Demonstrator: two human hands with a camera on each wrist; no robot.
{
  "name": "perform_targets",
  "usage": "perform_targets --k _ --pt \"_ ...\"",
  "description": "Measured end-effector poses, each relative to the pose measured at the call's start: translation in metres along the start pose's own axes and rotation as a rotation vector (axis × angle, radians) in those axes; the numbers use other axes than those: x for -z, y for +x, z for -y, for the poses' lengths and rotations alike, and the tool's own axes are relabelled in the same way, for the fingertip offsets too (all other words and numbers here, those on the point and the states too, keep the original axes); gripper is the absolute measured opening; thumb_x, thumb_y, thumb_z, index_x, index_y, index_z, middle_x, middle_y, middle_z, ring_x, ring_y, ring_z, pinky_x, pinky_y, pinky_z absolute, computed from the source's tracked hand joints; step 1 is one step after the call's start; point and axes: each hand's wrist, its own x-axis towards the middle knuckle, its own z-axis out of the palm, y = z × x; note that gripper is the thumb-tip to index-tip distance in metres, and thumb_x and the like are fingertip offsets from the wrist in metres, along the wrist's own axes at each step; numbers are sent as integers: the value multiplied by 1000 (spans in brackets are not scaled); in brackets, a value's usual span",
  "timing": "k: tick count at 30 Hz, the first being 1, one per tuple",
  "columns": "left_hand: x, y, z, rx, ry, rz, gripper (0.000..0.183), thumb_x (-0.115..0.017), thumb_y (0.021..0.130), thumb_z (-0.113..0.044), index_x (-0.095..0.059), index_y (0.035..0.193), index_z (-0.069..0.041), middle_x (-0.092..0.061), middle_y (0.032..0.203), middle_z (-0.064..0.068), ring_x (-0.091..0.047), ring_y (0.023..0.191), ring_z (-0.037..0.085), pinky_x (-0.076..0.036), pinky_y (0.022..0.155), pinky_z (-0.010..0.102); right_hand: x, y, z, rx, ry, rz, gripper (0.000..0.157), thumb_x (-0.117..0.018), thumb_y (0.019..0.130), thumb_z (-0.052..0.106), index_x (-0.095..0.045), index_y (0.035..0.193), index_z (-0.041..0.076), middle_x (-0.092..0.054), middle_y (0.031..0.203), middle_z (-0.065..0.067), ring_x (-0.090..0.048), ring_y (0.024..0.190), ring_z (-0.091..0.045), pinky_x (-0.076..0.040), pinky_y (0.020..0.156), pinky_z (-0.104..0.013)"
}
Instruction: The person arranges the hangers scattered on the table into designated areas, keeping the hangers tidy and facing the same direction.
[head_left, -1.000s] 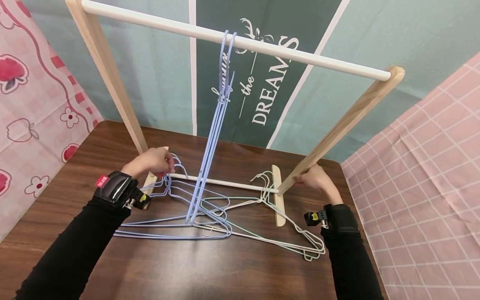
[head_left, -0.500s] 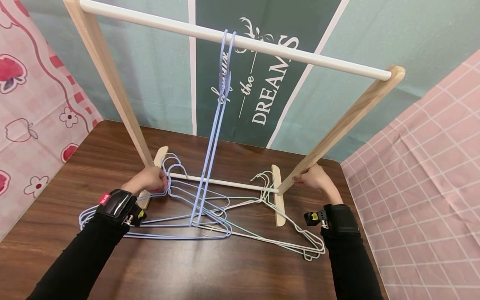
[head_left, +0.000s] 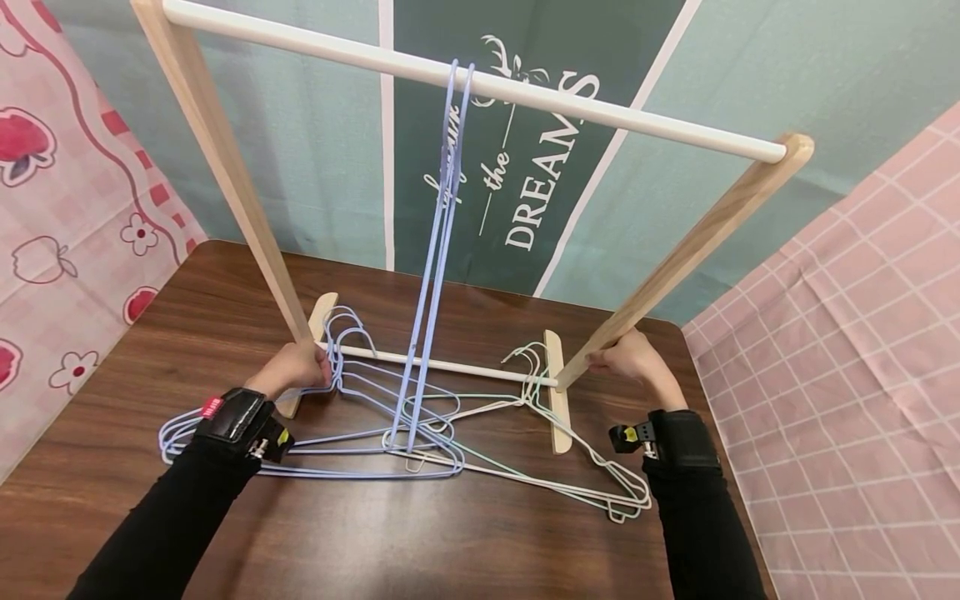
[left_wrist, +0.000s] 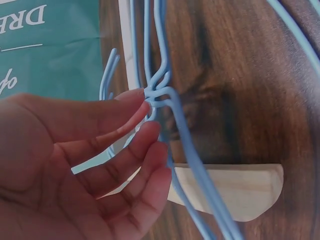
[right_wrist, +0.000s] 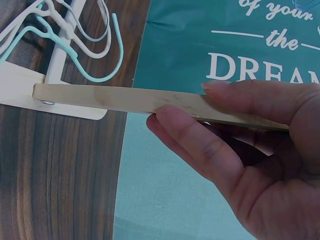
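My left hand (head_left: 296, 367) pinches the twisted necks of several blue wire hangers (left_wrist: 192, 150) between thumb and fingertips. These hangers lie on the table at the foot of the rack's left post, their hooks pointing away from me. At the other side, my right hand (head_left: 628, 354) grips the right wooden post (right_wrist: 125, 99) near its base, thumb on one face and fingers on the other. From the white top rail (head_left: 577, 104) hang two other blue hangers (head_left: 452, 162), seen edge-on.
White and mint-green hangers (head_left: 525, 402) lie beside the rack's right foot (head_left: 561, 425), their ends overlapping the blue ones. A white lower bar (head_left: 480, 368) joins the two feet. Printed cloths surround the brown table (head_left: 337, 542) at the back and sides.
My left hand has moved down and slightly left to the necks of the lying hangers. The hanging hangers' lower ends have swung right. My right hand has stayed put on the post.
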Motion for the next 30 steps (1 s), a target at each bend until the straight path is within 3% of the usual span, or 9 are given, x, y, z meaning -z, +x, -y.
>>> perform_targets --k 15,30 --pt "-13 -1 1 87 11 -24 16 -71 57 -2 -57 58 -7 -52 58 0 -48 58 19 -38 52 29 -1 0 -2 -13 39 2 35 -56 87 -3 -42 114 -20 -49 110 -39 -64 85 -32 -53 71 -33" --pt "-15 -1 -2 89 67 -41 20 -72 59 -2 -53 55 -10 -52 56 -1 -50 58 20 -40 52 31 -1 1 0 -4 30 3 35 -57 87 -3 -43 114 -20 -49 109 -39 -65 84 -31 -53 69 -32"
